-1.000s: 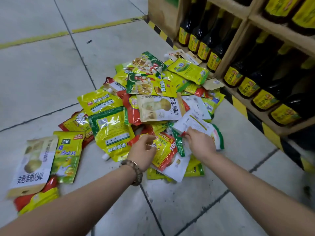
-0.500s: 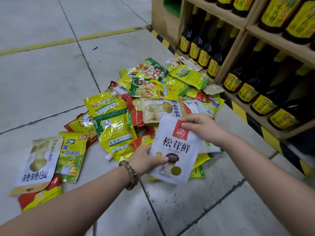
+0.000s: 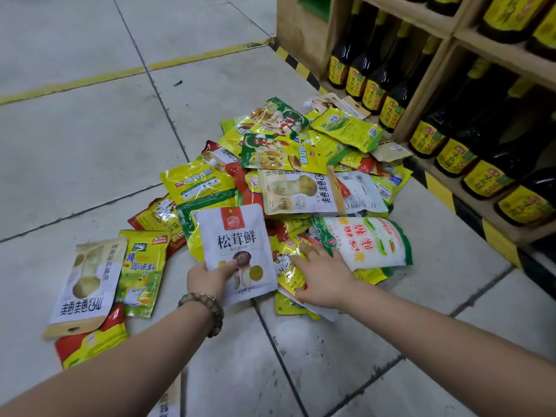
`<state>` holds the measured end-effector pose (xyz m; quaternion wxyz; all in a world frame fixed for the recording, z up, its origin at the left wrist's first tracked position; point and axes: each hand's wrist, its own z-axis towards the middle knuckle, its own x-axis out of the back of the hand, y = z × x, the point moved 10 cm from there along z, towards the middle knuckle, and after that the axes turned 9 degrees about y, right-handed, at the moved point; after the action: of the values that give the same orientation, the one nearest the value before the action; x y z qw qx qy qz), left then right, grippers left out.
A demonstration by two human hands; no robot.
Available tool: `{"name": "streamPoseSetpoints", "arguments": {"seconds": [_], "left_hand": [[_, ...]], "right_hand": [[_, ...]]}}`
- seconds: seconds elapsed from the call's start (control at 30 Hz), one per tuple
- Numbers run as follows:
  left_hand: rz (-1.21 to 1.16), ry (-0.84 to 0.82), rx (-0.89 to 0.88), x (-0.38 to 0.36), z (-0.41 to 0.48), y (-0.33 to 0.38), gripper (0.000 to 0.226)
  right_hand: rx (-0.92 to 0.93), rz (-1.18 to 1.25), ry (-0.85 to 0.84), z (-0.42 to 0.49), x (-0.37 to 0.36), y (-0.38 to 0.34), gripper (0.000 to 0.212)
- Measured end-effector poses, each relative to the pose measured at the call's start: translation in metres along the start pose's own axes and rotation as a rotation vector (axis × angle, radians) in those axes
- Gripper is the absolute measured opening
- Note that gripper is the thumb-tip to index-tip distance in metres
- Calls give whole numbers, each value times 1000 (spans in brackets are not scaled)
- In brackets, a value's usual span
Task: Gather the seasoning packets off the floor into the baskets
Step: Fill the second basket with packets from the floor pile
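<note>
A heap of several seasoning packets (image 3: 288,164), yellow, green, red and white, lies on the tiled floor beside a shelf. My left hand (image 3: 207,279) pinches the lower edge of a white mushroom packet (image 3: 237,245), holding it upright above the heap. My right hand (image 3: 323,276) reaches flat over the pile, fingers spread and touching a yellow-red packet (image 3: 285,260) next to a white and green bag (image 3: 370,242). No basket is in view.
A wooden shelf (image 3: 436,52) full of dark bottles (image 3: 391,94) with yellow labels stands at the right, with hazard striping along its base. More packets (image 3: 87,281) lie apart at the left. Grey floor tiles (image 3: 90,145) with a yellow line stretch behind.
My right hand let go of the white mushroom packet and dropped to the pile. My left hand now holds that packet alone, shifted a little left.
</note>
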<state>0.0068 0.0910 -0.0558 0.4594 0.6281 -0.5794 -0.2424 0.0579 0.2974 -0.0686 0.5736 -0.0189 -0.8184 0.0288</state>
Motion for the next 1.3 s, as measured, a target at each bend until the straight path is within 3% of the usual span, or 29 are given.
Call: {"name": "streamPoseSetpoints", "arguments": {"seconds": [0.1, 0.2, 0.4, 0.53, 0.67, 0.77, 0.8, 0.9, 0.97, 1.07, 1.2, 1.3], "left_hand": [[7, 8, 3, 9, 2, -1, 20], [12, 10, -3, 16, 4, -4, 23], [17, -16, 41, 27, 13, -12, 17], [20, -12, -4, 33, 19, -4, 17], [17, -36, -16, 38, 30, 2, 22], [32, -63, 16, 42, 39, -1, 26], [42, -64, 34, 44, 41, -5, 28], [52, -52, 79, 50, 43, -15, 31], [73, -79, 86, 46, 38, -15, 28], [103, -81, 68, 41, 35, -13, 14], [182, -127, 11, 39, 27, -12, 15], [199, -92, 18, 47, 29, -14, 12]], "right_hand": [[6, -107, -84, 5, -19, -3, 100], [16, -202, -16, 4, -19, -12, 81], [119, -132, -8, -8, -1, -23, 41], [-43, -20, 38, -10, 39, 3, 41], [-137, -5, 341, -24, 95, 26, 29], [-212, 372, 718, -39, 136, 53, 25], [-208, 445, 730, -38, 139, 53, 25], [-44, 107, 326, -14, 95, 6, 46], [-18, 5, 123, -5, 52, -14, 55], [-123, 6, 103, 17, 23, -1, 59], [-282, 34, 31, 41, 16, 22, 83], [-339, 148, -47, 46, 12, 24, 58]]}}
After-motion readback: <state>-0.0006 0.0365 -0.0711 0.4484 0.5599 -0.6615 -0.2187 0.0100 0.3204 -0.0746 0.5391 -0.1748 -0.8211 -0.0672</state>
